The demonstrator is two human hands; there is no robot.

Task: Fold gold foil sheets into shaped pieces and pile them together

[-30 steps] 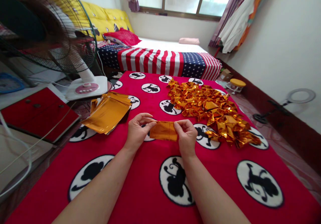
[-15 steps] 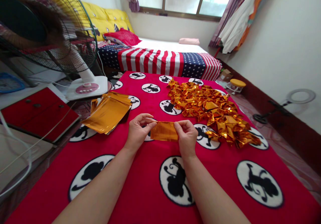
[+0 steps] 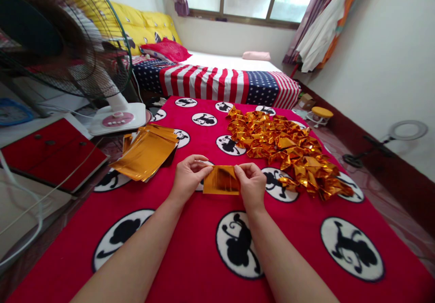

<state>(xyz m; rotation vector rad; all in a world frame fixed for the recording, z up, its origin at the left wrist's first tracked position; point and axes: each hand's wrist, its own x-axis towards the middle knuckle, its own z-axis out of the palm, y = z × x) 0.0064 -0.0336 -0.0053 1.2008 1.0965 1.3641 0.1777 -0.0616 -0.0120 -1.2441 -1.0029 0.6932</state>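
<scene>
A small sheet of gold foil paper [image 3: 221, 181] hangs between my two hands over the red cloth, its top edge level. My left hand [image 3: 188, 176] pinches its upper left corner between thumb and fingers. At the upper right corner, my right hand [image 3: 252, 180] holds it the same way. Flat gold foil sheets [image 3: 146, 153] lie in a loose stack left of my hands. To the right, many folded gold foil pieces [image 3: 282, 144] are heaped, shiny and crumpled in shape.
The red cloth [image 3: 176, 248] with black-and-white round figures covers the surface under my hands. An electric fan [image 3: 118, 115] stands at the left beside a red-fronted cabinet [image 3: 54, 153]. Behind is a bed [image 3: 217, 83]; a yellow stool [image 3: 322, 112] and a ring light [image 3: 408, 131] are at right.
The foil sheet's lower edge has swung down and slightly toward me, showing more of its face. My right hand has shifted slightly left; both hands keep their pinch.
</scene>
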